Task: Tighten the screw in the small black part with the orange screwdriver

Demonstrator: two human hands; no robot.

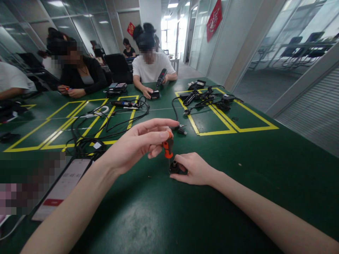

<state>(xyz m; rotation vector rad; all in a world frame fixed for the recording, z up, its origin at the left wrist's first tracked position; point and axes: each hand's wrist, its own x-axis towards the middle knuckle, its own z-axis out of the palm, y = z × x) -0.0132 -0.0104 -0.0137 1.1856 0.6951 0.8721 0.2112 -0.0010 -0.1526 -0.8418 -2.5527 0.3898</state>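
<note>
An orange and black screwdriver [168, 147] stands nearly upright in my left hand [141, 139], whose thumb and fingers close on the top of its handle. Its thin shaft runs down to a small black part [174, 168] with a short round stub on top. Around that part, my right hand [194, 169] is closed, its thumb and fingers holding it against the green table [238, 197]. The screwdriver's tip meets the part's left edge; whether it sits in a screw I cannot tell.
Ahead on the right lies a tangle of black cables and adapters [203, 97] inside yellow tape lines. More cables [106, 121] lie to the left, near a phone [62, 187]. Across the table, a person [149, 67] holds a power drill [161, 77]; another person [82, 74] sits left.
</note>
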